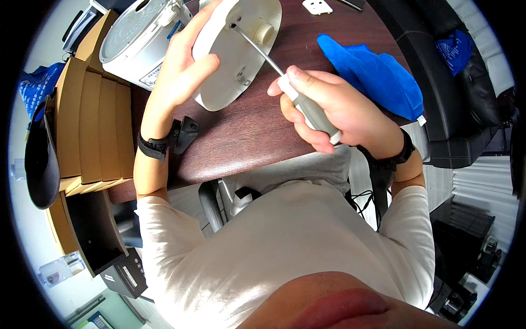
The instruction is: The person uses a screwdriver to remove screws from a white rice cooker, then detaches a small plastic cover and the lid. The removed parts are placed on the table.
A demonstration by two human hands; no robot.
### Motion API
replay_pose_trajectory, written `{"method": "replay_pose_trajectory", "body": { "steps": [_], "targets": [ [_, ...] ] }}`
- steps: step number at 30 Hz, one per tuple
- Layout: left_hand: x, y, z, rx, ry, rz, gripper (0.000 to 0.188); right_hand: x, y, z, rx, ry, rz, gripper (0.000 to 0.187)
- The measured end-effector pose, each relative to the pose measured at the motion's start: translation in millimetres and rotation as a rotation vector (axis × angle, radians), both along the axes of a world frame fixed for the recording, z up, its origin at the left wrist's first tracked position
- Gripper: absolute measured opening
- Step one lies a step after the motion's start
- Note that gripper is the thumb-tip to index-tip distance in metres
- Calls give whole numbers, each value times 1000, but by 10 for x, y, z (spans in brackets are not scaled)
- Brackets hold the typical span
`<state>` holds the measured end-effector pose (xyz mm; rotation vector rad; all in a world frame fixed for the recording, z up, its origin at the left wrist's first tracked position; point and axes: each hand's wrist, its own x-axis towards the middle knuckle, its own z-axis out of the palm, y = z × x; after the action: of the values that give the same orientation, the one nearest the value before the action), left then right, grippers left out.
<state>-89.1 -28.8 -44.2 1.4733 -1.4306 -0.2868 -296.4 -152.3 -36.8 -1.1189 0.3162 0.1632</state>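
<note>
My left hand [189, 66] grips the left edge of a white oval plastic cover [223, 79], thumb across its face, and holds it tilted above the table. A round cream-coloured post sticks up from the cover's inner side. In my right hand [342, 107] is a screwdriver [311, 112] with a grey and white handle, fingers wrapped round it. Its metal shaft slants up to the left, and the tip meets a dark hole near the cover's upper part. Whether a screw sits in that hole is too small to tell.
A white round-lidded appliance [139, 41] stands behind my left hand, beside stacked cardboard boxes [93, 120]. On the dark wood table [246, 134] lie a blue cloth [375, 74] to the right and a small white plastic part [316, 6] at the far side. A black sofa [438, 93] adjoins the right.
</note>
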Motion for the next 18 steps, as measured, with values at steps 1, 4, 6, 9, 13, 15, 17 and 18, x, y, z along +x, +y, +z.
{"method": "replay_pose_trajectory", "body": {
  "steps": [1, 4, 6, 9, 13, 15, 17, 18],
  "targets": [
    [6, 2, 5, 0, -15, 4, 81, 19, -27, -24, -153, -9, 32, 42],
    [41, 11, 17, -8, -35, 25, 81, 126, -178, -295, -800, -181, 20, 31],
    [82, 16, -13, -15, -19, 39, 80, 221, -301, -635, -1464, -502, -156, 26],
    [147, 30, -31, 4, -35, 60, 80, 246, -494, -623, -1942, -505, -309, 27],
    [102, 28, 12, 62, 2, 70, 80, 233, -717, -417, -2142, -581, -413, 30],
    [128, 9, 0, 45, -14, 70, 80, 266, -785, -384, -2151, -687, -503, 30],
    [139, 7, -10, 28, -22, 31, 80, 243, -781, -426, -1957, -644, -496, 29],
    [141, 10, -14, 20, -26, 13, 80, 230, -767, -467, -1859, -623, -490, 28]
  ]
}}
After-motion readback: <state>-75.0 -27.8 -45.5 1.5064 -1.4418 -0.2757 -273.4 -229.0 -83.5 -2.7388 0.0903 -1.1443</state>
